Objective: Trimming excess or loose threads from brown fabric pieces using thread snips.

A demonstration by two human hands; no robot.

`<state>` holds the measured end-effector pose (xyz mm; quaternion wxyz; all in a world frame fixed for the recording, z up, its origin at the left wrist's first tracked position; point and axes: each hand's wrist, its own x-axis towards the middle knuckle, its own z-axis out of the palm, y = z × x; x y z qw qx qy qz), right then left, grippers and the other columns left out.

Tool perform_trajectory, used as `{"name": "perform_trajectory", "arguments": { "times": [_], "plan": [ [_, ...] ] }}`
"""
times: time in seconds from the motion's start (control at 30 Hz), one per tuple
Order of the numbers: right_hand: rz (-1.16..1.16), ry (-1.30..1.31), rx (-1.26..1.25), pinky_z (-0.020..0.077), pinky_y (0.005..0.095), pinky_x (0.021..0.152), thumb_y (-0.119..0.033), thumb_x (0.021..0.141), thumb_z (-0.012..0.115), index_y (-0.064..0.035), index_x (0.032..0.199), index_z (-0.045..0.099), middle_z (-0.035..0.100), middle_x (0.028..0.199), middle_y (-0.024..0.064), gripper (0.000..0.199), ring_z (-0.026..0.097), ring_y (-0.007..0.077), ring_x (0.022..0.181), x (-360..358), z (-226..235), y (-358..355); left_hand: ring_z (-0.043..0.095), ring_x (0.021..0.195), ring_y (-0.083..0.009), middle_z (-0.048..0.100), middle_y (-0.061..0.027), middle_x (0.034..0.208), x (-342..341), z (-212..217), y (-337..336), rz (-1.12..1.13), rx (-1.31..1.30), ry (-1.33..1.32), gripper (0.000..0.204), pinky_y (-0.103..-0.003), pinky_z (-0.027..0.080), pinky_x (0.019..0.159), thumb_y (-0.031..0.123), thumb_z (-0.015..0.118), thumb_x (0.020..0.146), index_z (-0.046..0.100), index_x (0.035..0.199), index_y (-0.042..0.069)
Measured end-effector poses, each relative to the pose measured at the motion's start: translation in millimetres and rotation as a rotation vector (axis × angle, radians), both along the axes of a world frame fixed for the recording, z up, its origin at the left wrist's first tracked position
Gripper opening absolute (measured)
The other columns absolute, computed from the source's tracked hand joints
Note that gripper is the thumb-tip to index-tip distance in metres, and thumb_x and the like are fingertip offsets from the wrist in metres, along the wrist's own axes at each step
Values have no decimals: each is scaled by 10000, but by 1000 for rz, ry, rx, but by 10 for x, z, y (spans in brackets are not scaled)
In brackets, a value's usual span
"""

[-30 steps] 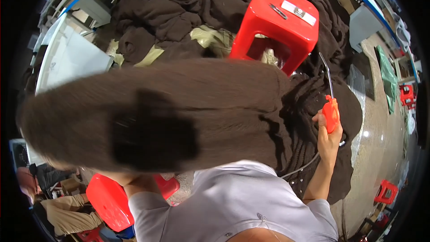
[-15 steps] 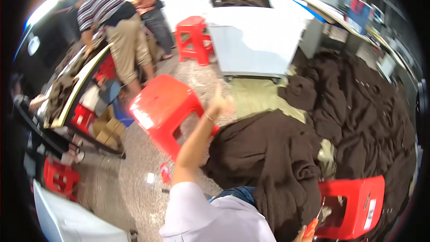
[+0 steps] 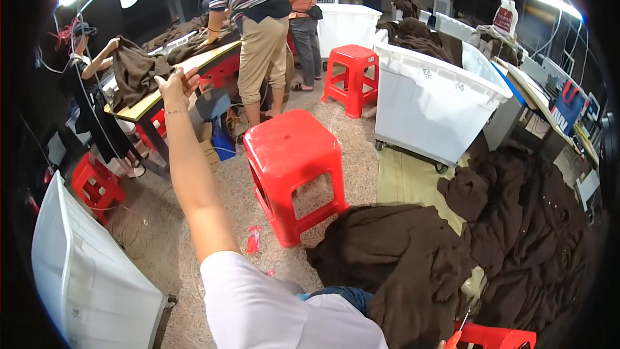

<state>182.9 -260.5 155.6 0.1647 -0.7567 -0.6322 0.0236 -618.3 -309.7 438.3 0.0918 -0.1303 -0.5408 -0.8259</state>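
Note:
My left hand (image 3: 177,87) is stretched far out to the left, palm up and fingers apart, with nothing in it. In the picture it overlaps the edge of a yellow-topped work table (image 3: 139,108), near a brown cloth (image 3: 137,76) that a co-worker holds up. At the bottom edge my right hand (image 3: 443,345) is mostly cut off. It grips a small tool (image 3: 454,338) with an orange handle and a thin metal tip; its exact kind is unclear. A dark brown knit garment (image 3: 400,245) lies beside me and across my lap.
A red stool (image 3: 294,139) stands just ahead, another red stool (image 3: 352,68) beyond it. A white wheeled bin (image 3: 436,97) holds brown cloth. Brown garments (image 3: 529,220) heap at right by a low red stool (image 3: 497,336). A white bin (image 3: 97,278) is at left. Co-workers stand around the table.
My left arm has swung left, from over the near stool toward the table. The view has tilted up and left, so the things sit lower and farther right. My right hand still holds the orange-handled tool.

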Motion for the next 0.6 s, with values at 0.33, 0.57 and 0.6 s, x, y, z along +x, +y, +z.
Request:
{"name": "perform_trajectory", "arguments": {
  "times": [0.33, 0.57, 0.6],
  "plan": [
    [48, 230, 21, 466, 485, 867, -426, 905, 617, 48, 1161, 578, 608, 1057, 327, 540, 568, 479, 1003, -166, 92, -64, 689, 672, -224, 717, -138, 938, -175, -213, -217, -26, 125, -151, 210, -323, 569, 579, 203, 490, 990, 537, 1152, 78],
    [156, 209, 65, 476, 444, 837, -333, 904, 642, 91, 1088, 585, 625, 1003, 314, 467, 604, 463, 924, -122, 77, -51, 683, 653, -264, 696, -217, 964, -142, -60, -342, 118, 269, -14, 909, -374, 568, 587, 102, 509, 966, -267, 1419, 237],
    [144, 234, 26, 477, 445, 829, -334, 905, 641, 94, 1073, 588, 625, 1000, 314, 463, 602, 464, 926, -111, 97, -49, 688, 675, -285, 696, -220, 972, -42, 11, -365, 159, 269, 79, 825, -396, 576, 622, 122, 506, 969, -174, 1433, 178]
  ]
}}
